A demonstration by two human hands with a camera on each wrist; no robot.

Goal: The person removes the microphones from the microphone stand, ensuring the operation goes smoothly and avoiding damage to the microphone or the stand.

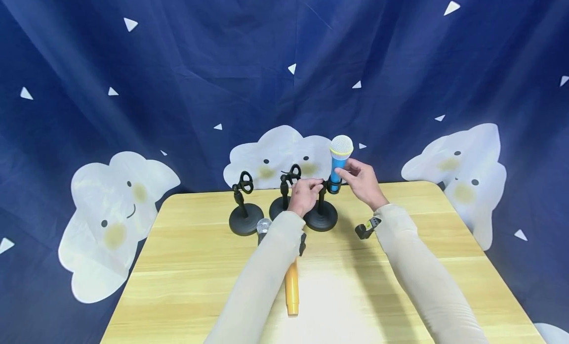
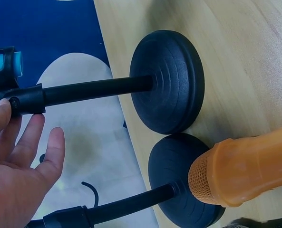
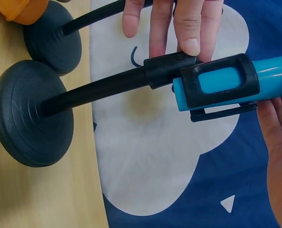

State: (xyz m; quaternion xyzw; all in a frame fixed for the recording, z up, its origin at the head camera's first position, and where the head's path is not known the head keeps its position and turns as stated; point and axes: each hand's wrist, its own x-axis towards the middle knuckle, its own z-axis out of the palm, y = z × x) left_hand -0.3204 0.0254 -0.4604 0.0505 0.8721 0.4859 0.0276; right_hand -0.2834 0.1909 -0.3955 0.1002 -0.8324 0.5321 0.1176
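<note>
A blue microphone (image 1: 338, 167) with a white mesh head and yellow ring stands upright, slightly tilted, in the black clip (image 3: 250, 80) of the rightmost microphone stand (image 1: 321, 218). My right hand (image 1: 363, 182) holds its handle between thumb and fingers, above the clip. At the stand's top joint, just below the clip, my left hand (image 1: 305, 195) pinches the black collar (image 2: 29, 99) with thumb and fingertips. The lower end of the blue handle pokes out under the clip in the right wrist view.
Two more black stands, a middle one (image 1: 278, 205) and a left one (image 1: 246, 219), have bare clips. An orange microphone (image 1: 291, 289) and a silver-headed dark microphone (image 1: 263, 226) lie partly under my left forearm. The wooden table (image 1: 186, 265) ends at a blue curtain (image 1: 200, 47).
</note>
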